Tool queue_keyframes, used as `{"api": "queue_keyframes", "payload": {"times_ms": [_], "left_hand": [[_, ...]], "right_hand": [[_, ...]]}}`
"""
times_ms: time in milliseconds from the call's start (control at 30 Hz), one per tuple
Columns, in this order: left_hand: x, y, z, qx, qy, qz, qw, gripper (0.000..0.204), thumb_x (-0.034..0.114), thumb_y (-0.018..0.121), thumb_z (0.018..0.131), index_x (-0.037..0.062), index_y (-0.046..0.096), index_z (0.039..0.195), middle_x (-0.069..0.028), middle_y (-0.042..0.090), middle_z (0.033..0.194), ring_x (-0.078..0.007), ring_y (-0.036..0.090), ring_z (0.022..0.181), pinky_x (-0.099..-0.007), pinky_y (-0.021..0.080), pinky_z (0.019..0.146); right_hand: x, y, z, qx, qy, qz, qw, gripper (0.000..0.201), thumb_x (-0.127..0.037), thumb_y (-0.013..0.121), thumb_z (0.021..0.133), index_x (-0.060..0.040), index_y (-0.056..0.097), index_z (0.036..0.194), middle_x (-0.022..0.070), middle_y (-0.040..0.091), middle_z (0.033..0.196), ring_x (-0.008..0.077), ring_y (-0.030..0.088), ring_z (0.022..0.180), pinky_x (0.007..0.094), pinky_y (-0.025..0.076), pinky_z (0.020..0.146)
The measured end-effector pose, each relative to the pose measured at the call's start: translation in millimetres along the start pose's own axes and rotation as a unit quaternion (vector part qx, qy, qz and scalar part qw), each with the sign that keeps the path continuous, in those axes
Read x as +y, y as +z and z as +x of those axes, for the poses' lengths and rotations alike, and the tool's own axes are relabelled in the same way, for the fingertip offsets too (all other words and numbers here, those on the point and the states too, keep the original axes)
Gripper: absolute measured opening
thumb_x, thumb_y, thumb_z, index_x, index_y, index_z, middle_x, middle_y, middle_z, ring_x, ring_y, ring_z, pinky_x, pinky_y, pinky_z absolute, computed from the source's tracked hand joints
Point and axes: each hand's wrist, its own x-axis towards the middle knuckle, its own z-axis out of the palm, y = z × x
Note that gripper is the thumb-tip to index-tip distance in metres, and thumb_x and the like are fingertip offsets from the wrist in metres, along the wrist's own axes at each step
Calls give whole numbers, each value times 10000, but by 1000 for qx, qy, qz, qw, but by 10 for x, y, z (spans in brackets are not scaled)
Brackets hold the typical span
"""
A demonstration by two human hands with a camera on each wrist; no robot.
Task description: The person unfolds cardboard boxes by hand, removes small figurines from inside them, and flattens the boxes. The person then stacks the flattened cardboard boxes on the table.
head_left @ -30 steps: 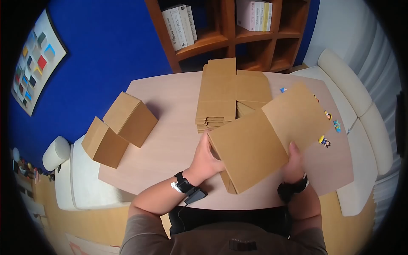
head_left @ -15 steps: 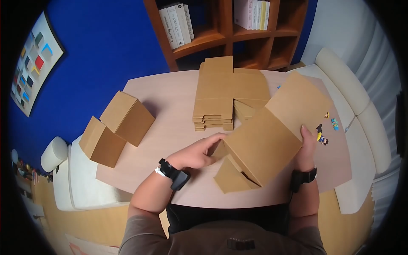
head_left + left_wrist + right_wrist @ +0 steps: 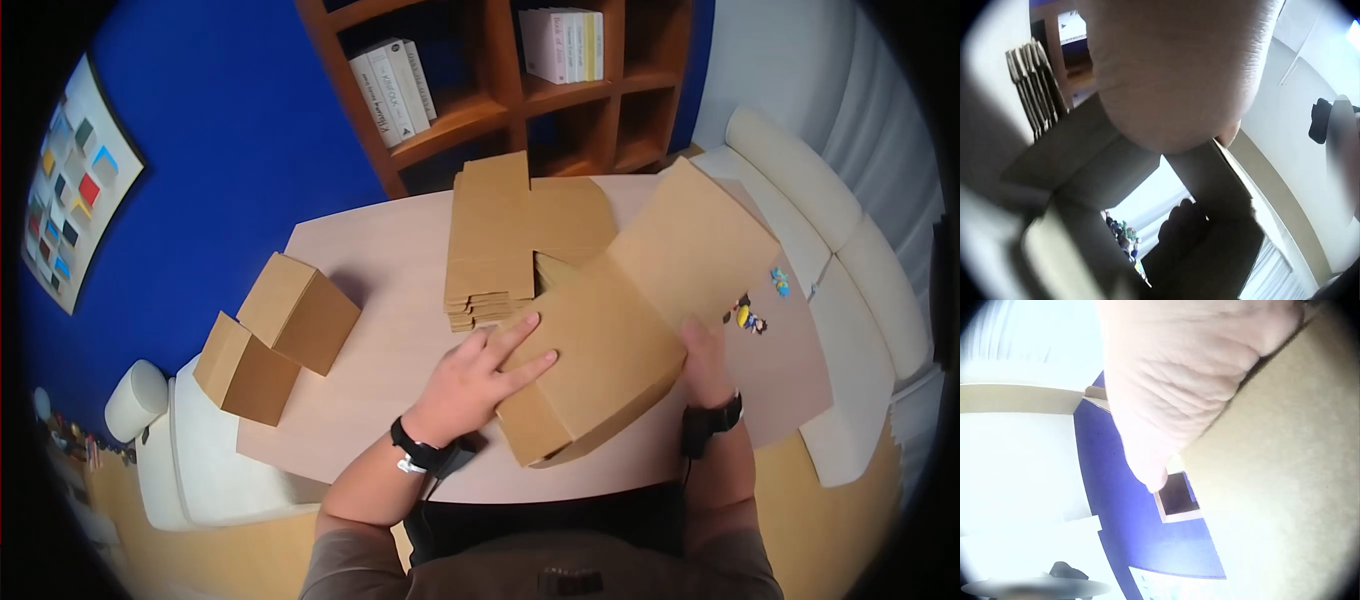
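A brown cardboard box (image 3: 605,350), partly formed, is held tilted over the near part of the table, its long lid flap (image 3: 695,240) standing out to the upper right. My left hand (image 3: 465,385) is at its left end, with two spread, straight fingers resting on the upper face. In the left wrist view, the palm covers part of the near opening, and the box's dark inner walls (image 3: 1225,194) frame a gap through to the far side. My right hand (image 3: 708,370) grips the right end by the flap's fold; its fingers are hidden in the head view.
Two formed boxes (image 3: 300,310) (image 3: 248,370) stand at the table's left. Behind the held box lies a stack of flattened cardboard boxes (image 3: 490,235). Small figurines (image 3: 750,318) lie at the right. A wooden bookshelf (image 3: 510,90) stands beyond the table, a white sofa (image 3: 850,250) to the right.
The box has turned in the hands, so a long side now shows at its lower right. The left hand went from the end flap onto the upper face. The right hand keeps its grip.
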Motion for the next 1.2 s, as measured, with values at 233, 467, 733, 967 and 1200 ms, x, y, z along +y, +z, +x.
{"api": "queue_keyframes", "payload": {"times_ms": [233, 467, 733, 967, 1200], "left_hand": [[-181, -34, -66, 125, -19, -11, 992, 511, 104, 763, 806, 219, 751, 1303, -103, 667, 1347, -352, 643, 1032, -425, 580, 890], [-246, -74, -163, 27, -217, -526, 822, 873, 57, 791, 850, 121, 390, 1623, -145, 398, 1638, -357, 398, 1509, -434, 332, 1239], [-187, -39, -95, -204, -276, -604, 719, 923, 31, 754, 898, 57, 236, 1660, -106, 409, 1632, -212, 350, 1524, -388, 315, 1231], [-222, -46, -75, -42, -394, -611, 685, 546, 10, 631, 1009, 7, 456, 1526, -76, 634, 1410, -152, 594, 1287, -322, 468, 1092], [-1061, 310, -331, 201, -435, -493, 726, 433, 86, 601, 1060, -1, 502, 1473, -116, 689, 1333, -172, 662, 1189, -327, 524, 1009]], "right_hand": [[-61, 201, 239, -48, -12, -42, 998, 442, -115, 834, 850, 18, 687, 1245, 85, 736, 1209, 195, 684, 1097, 345, 535, 945], [-240, 242, 244, -22, -98, -328, 939, 388, -260, 914, 763, -59, 788, 1070, 107, 779, 977, 286, 735, 805, 366, 574, 732], [-247, 279, 150, -19, -196, -438, 877, 383, -372, 938, 698, -91, 775, 900, 78, 699, 775, 293, 673, 672, 362, 549, 630], [-262, 277, 201, 106, -285, -399, 865, 547, -244, 933, 701, -53, 656, 1132, 144, 656, 1095, 354, 647, 1002, 437, 533, 877], [-156, 420, 157, -8, -256, -342, 904, 551, -127, 840, 779, -45, 605, 1271, 184, 548, 1337, 383, 576, 1189, 484, 473, 1026]]}}
